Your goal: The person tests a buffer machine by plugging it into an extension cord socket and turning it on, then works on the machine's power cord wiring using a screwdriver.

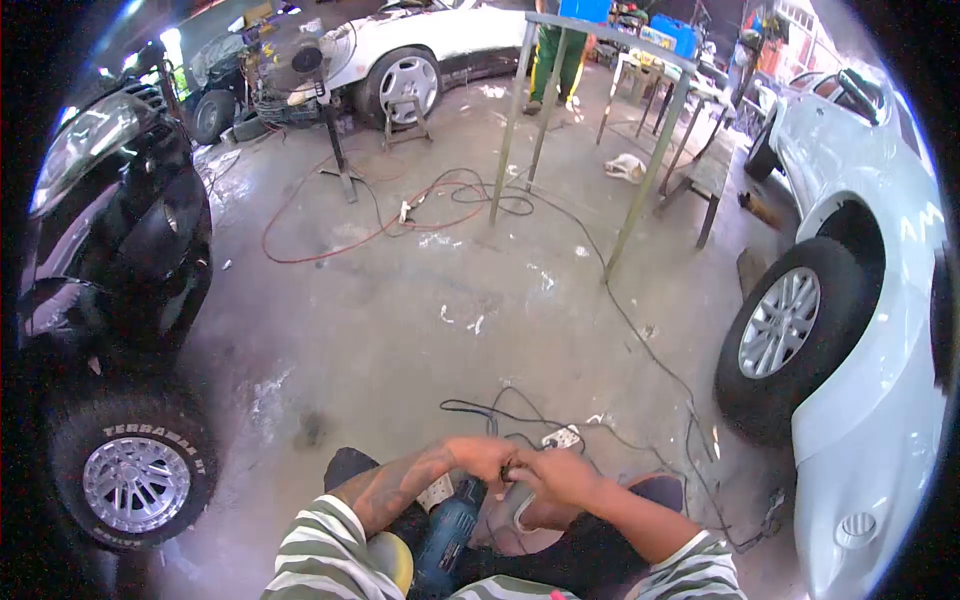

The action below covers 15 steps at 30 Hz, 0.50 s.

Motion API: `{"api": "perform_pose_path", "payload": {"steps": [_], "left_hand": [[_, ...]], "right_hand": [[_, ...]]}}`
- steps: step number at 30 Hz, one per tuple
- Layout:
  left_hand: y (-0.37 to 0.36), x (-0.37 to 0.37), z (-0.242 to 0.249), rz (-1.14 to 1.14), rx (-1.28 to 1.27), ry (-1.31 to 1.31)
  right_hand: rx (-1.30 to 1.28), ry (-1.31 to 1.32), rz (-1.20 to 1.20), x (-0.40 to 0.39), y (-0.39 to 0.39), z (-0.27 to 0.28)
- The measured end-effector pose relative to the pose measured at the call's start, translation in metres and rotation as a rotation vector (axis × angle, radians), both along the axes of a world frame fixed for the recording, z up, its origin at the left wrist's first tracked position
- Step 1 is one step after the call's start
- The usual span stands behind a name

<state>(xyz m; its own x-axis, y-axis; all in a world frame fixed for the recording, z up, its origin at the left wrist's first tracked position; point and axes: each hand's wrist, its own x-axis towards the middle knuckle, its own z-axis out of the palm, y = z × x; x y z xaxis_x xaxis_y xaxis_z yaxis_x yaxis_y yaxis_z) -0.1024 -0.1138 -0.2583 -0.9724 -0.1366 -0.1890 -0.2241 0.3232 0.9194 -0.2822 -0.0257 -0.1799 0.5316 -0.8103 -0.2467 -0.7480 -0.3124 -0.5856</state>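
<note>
My left hand (482,462) and my right hand (556,476) meet in front of me, fingers closed round a small dark piece (510,470) that is too hidden to name. Across my lap lies a teal power polisher (448,535), with a round yellow pad (393,562) at its near end. Its far end sits just below my left hand. Beyond my hands, a white power strip (562,437) rests on the floor among loops of black cord (500,408).
A black vehicle (120,215) stands left with a large tyre (190,480); a white vehicle (850,500) stands right. Cords and a red hose (300,258) cross the floor. Ahead are a metal-legged stand (640,205), a lying cat (625,167), a standing person (556,65) and a white car (470,45).
</note>
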Motion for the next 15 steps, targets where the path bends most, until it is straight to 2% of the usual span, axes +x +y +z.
{"api": "perform_pose_path", "payload": {"steps": [1,3,4,5,7,8,9,11,15], "left_hand": [[0.000,0.000,-0.008,0.008,-0.014,0.013],[-0.001,-0.002,0.002,0.008,-0.047,-0.077],[-0.001,-0.004,-0.002,0.000,-0.173,-0.175],[-0.003,-0.004,0.004,0.017,-0.194,-0.158],[-0.001,-0.001,0.024,-0.026,-0.045,-0.141],[-0.006,0.000,0.036,-0.156,-0.002,-0.186],[-0.012,0.000,0.024,-0.141,-0.013,-0.174],[-0.021,-0.001,-0.009,-0.309,-0.045,-0.133],[-0.020,0.004,-0.021,-0.164,-0.014,-0.079]], "right_hand": [[0.001,-0.109,-0.067,-0.001,0.002,0.003],[-0.100,-0.110,-0.025,-0.008,0.004,0.003],[-0.187,-0.123,0.012,-0.012,0.005,0.002],[-0.207,-0.107,0.028,-0.016,0.006,-0.003],[-0.124,-0.170,0.051,-0.022,0.008,-0.021],[-0.160,-0.151,0.091,-0.021,0.007,-0.021],[-0.171,-0.140,0.107,-0.021,0.004,-0.021],[0.053,0.032,-0.045,-0.008,0.004,-0.007],[0.141,0.230,-0.031,0.007,-0.003,0.018]]}}
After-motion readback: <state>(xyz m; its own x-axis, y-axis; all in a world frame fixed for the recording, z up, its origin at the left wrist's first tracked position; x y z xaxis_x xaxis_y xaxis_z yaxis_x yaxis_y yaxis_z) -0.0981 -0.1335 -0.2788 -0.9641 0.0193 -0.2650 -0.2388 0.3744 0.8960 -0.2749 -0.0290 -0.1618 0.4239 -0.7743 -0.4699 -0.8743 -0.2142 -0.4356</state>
